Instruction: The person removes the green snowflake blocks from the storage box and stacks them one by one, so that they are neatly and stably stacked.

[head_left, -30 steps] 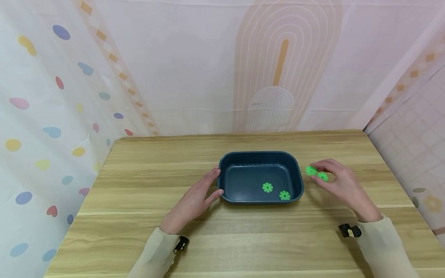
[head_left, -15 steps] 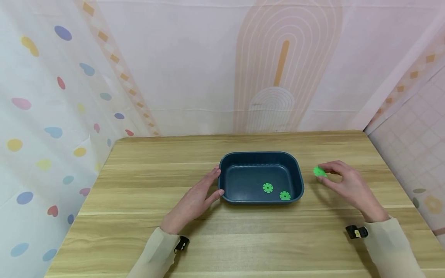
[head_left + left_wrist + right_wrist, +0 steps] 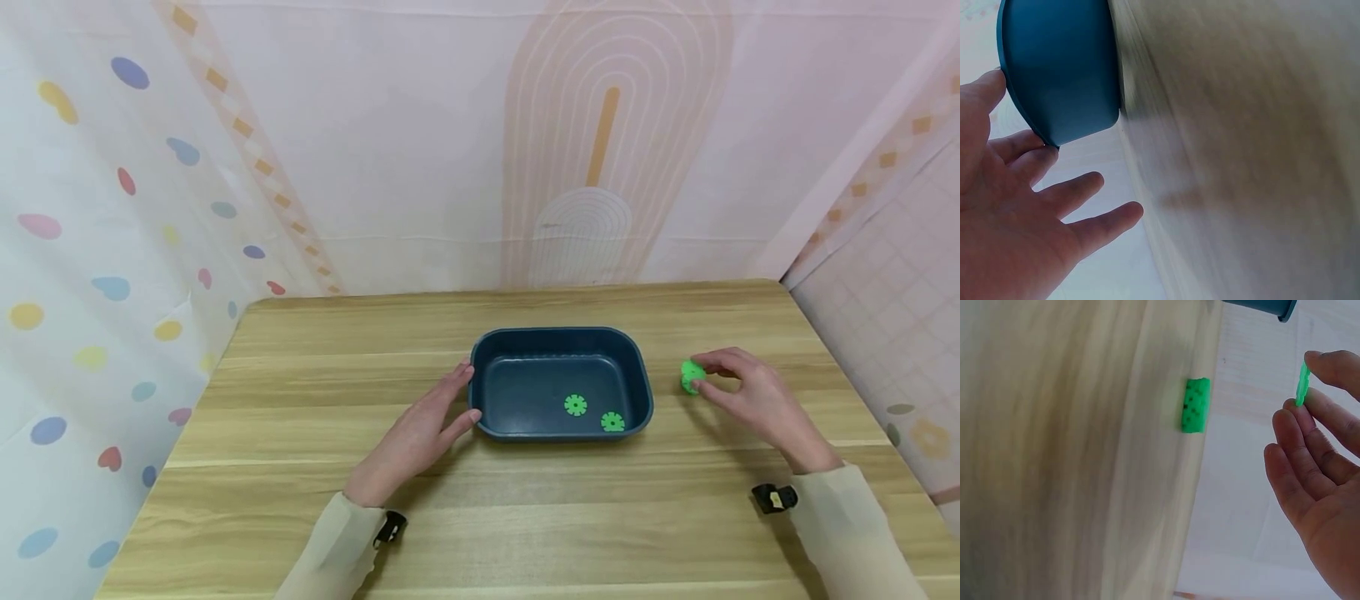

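Observation:
A dark blue rectangular basin (image 3: 487, 437) sits mid-table, with two green notched discs lying inside, one disc (image 3: 575, 406) near the middle and another disc (image 3: 612, 422) in the front right. My left hand (image 3: 408, 437) has its fingers spread against the basin's left rim; the left wrist view shows thumb and fingertips touching the rim. Right of the basin, my right hand (image 3: 757, 408) pinches a green notched disc (image 3: 1302, 384) between thumb and forefinger, above the tabletop. A short green stack of discs (image 3: 1195, 405) stands on the table nearby, hidden behind the held disc in the head view.
The wooden table (image 3: 337, 367) runs back to a patterned curtain (image 3: 405, 167). More curtain hangs at the left and right sides. Each wrist carries a small black camera mount, one beside the right sleeve (image 3: 847, 517).
My right hand has moved right, away from the basin, carrying the pinched disc until it overlaps the stack in the head view. My left hand and the basin stay put.

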`<act>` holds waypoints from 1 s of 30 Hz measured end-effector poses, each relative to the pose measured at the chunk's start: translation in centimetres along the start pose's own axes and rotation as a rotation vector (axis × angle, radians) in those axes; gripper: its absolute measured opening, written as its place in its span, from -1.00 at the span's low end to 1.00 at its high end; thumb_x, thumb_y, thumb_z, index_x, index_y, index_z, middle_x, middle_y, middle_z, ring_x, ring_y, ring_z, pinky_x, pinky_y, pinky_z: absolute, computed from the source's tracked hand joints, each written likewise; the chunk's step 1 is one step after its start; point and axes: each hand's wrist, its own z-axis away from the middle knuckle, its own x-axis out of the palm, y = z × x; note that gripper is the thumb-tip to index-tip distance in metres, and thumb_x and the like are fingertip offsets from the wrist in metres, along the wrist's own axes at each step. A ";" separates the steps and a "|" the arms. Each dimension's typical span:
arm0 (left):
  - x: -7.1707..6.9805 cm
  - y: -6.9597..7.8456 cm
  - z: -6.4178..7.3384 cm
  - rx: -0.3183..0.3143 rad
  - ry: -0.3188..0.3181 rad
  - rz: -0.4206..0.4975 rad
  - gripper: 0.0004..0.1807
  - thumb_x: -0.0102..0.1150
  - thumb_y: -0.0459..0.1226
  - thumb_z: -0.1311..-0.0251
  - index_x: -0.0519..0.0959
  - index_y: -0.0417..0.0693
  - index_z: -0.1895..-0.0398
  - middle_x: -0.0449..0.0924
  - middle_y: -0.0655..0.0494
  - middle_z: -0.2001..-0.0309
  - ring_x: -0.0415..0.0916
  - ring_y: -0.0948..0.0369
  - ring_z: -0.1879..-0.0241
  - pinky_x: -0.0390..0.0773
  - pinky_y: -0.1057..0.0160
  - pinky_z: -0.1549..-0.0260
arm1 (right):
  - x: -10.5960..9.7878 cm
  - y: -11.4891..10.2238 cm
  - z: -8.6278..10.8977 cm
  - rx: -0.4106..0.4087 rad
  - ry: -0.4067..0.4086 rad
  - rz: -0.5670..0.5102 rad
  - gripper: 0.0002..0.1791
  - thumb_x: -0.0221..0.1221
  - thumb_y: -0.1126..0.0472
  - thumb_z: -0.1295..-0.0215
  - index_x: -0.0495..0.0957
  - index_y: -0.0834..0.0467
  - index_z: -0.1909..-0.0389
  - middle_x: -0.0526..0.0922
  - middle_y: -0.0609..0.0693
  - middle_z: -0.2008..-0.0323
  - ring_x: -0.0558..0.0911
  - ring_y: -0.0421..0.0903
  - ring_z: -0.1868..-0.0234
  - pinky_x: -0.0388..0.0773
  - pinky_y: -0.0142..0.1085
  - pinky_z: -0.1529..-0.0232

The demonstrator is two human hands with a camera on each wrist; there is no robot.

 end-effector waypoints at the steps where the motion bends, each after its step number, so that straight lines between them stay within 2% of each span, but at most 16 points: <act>1: 0.0 0.0 0.0 0.001 0.000 0.001 -0.25 0.03 0.04 -0.57 0.12 -0.09 -0.65 0.03 -0.02 -0.64 0.08 0.01 -0.58 0.23 -0.11 -0.47 | 0.0 0.1 0.0 0.002 -0.004 0.003 -0.65 0.43 0.36 -0.25 0.68 0.29 -0.05 0.70 0.20 0.01 0.70 0.21 0.08 0.47 -0.61 0.09; 4: -0.1 0.1 0.0 -0.001 -0.005 0.004 -0.25 0.02 0.04 -0.57 0.11 -0.09 -0.65 0.02 0.00 -0.65 0.08 0.01 -0.58 0.23 -0.11 -0.47 | -0.1 0.3 -0.1 0.014 -0.018 0.023 -0.65 0.42 0.36 -0.25 0.68 0.30 -0.05 0.70 0.23 0.00 0.70 0.22 0.08 0.58 -0.42 0.08; 7: -0.1 0.1 -0.1 -0.005 -0.008 -0.002 -0.25 0.02 0.05 -0.58 0.11 -0.09 -0.65 0.00 0.01 -0.65 0.08 0.00 -0.58 0.23 -0.12 -0.47 | -0.1 0.5 -0.2 0.034 -0.042 0.036 -0.66 0.41 0.35 -0.27 0.67 0.32 -0.06 0.69 0.26 -0.01 0.69 0.23 0.06 0.67 -0.10 0.06; 9: -0.1 0.2 -0.1 -0.009 -0.009 -0.006 -0.25 0.02 0.04 -0.58 0.11 -0.09 -0.65 0.00 0.02 -0.65 0.08 0.00 -0.58 0.23 -0.12 -0.47 | -0.1 0.7 -0.2 0.047 -0.059 0.033 -0.66 0.39 0.36 -0.29 0.66 0.35 -0.06 0.68 0.29 -0.01 0.68 0.26 0.05 0.65 0.12 0.04; 11: -0.1 0.2 -0.1 -0.009 -0.008 -0.007 -0.25 0.03 0.03 -0.58 0.11 -0.10 -0.65 0.00 0.01 -0.65 0.09 -0.01 -0.57 0.23 -0.11 -0.47 | -0.1 0.8 -0.3 0.060 -0.073 0.028 -0.66 0.38 0.36 -0.31 0.65 0.37 -0.07 0.68 0.31 -0.02 0.68 0.28 0.04 0.62 0.23 0.03; 23: -0.1 0.2 0.0 -0.011 -0.012 0.003 -0.25 0.04 0.02 -0.57 0.12 -0.11 -0.65 0.01 0.01 -0.65 0.08 -0.01 -0.58 0.21 -0.11 -0.47 | -0.2 1.6 -0.4 0.116 -0.154 0.014 -0.65 0.34 0.32 -0.35 0.63 0.38 -0.09 0.67 0.32 -0.02 0.66 0.28 0.00 0.59 0.24 -0.03; 30: -0.1 0.3 0.1 -0.015 -0.014 0.001 -0.24 0.04 0.03 -0.57 0.11 -0.10 -0.65 0.00 0.03 -0.65 0.07 0.00 -0.58 0.21 -0.11 -0.48 | -0.2 1.8 -0.4 0.122 -0.170 0.019 -0.65 0.34 0.34 -0.34 0.63 0.39 -0.09 0.68 0.33 -0.02 0.66 0.28 0.00 0.59 0.22 -0.02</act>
